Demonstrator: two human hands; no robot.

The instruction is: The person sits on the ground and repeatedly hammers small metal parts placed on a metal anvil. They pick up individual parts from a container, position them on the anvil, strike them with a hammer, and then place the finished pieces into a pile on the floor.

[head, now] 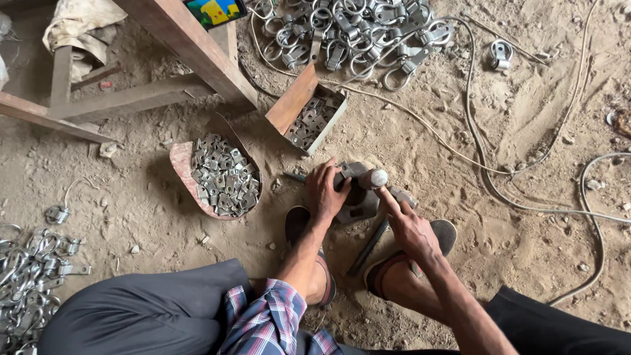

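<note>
- The small metal press tool (360, 192) sits on the sandy floor (526, 250) at frame centre; its base is largely hidden under both hands, so its full shape cannot be made out.
- Left hand (325, 192): fingers curled over the tool's left side, grip closed around the dark body; whether a small part is pinched beneath cannot be told.
- Right hand (411, 227): index finger extended up to the rounded grey knob (373, 177) at the tool's top, touching it; the other fingers are loosely folded, holding nothing visible.
- A dark rod (368, 248) runs from under the tool toward 6 o'clock, between the two sandalled feet; its upper end is hidden.
- At 9 o'clock of the tool, a worn pinkish scoop-shaped tray (181, 164) holds dull grey stamped metal plates (225, 176), bent and piled.
- At 11 o'clock, a tilted cardboard box (292, 100) contains more flat plates.
- At 12 o'clock, a heap of bright ring clamps (355, 33), cut off by the top edge.
- A second clamp heap (29, 276) lies at 8 o'clock, cut off at the left edge.
- Pale cables (473, 118) loop over the sand at 2 o'clock.
- Rough wooden frame legs (190, 46) cross the upper left.
</note>
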